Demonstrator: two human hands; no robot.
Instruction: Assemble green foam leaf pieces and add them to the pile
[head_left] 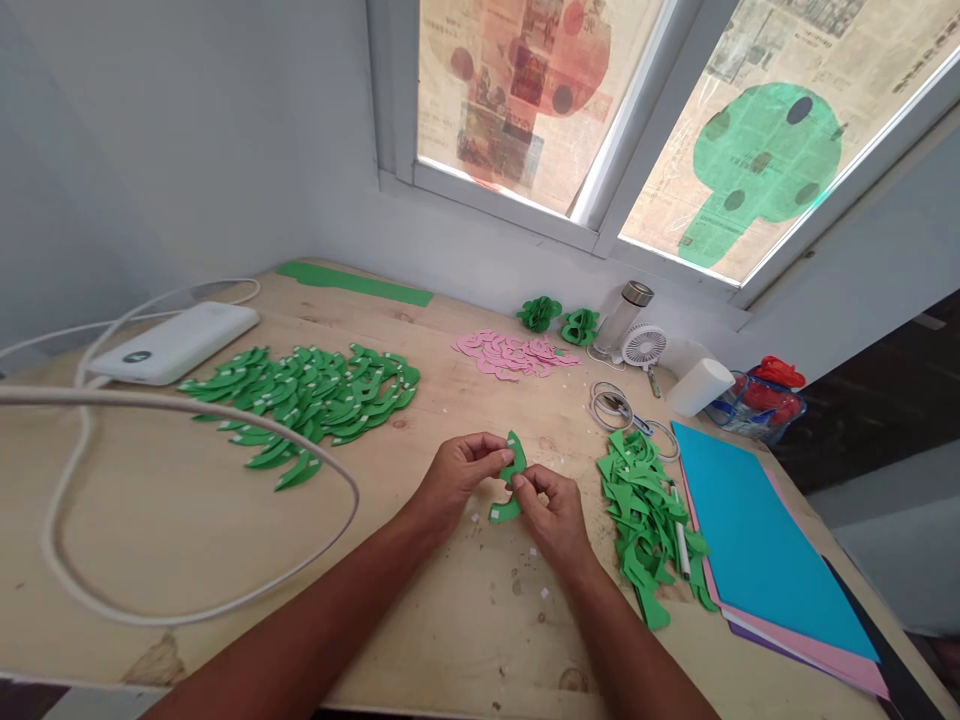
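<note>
A curved green foam piece [513,462] with small white squares on it is held between both hands over the middle of the table. My left hand [463,473] pinches its upper part between thumb and fingers. Lower down, my right hand [551,505] is closed on the same piece, its fingertips partly hiding it. The green end below the right fingers bears a white square; whether it is one piece with the upper part I cannot tell. To the left lies a heap of curved green pieces [315,395], many with white squares.
Green offcuts [637,500] with a white pen [681,535] lie at right, beside blue sheets [757,530]. Pink pieces [514,355], round green shapes [540,313], a bottle [626,315] and a small fan [643,345] stand behind. A white cable [225,408] loops from a power bank [176,343].
</note>
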